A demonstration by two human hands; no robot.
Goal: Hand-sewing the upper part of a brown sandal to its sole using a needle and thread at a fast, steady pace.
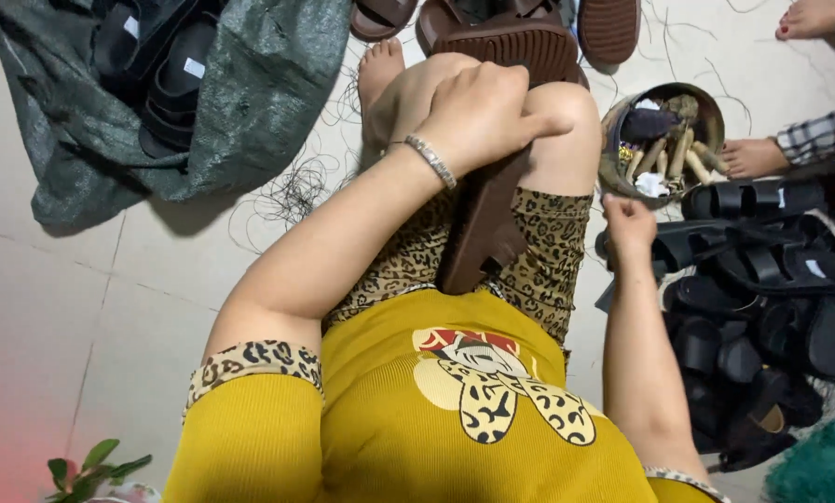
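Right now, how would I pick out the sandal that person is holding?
Find the bent knee in mid-picture. The left hand presses a brown sandal against it. Unlike the black sandals piled to the right, it is brown and stands on end.

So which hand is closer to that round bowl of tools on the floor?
Right. The right hand hangs just below the bowl; the left hand grips the brown sandal on the knee, farther away.

Left hand (478, 112) covers middle of brown sandal (483, 224), fingers tucked under, grip unclear. Right hand (627, 224) fingers hidden; held item unreadable. Bowl (622, 172) contents too small. Co-worker's foot (748, 156) cut by edge.
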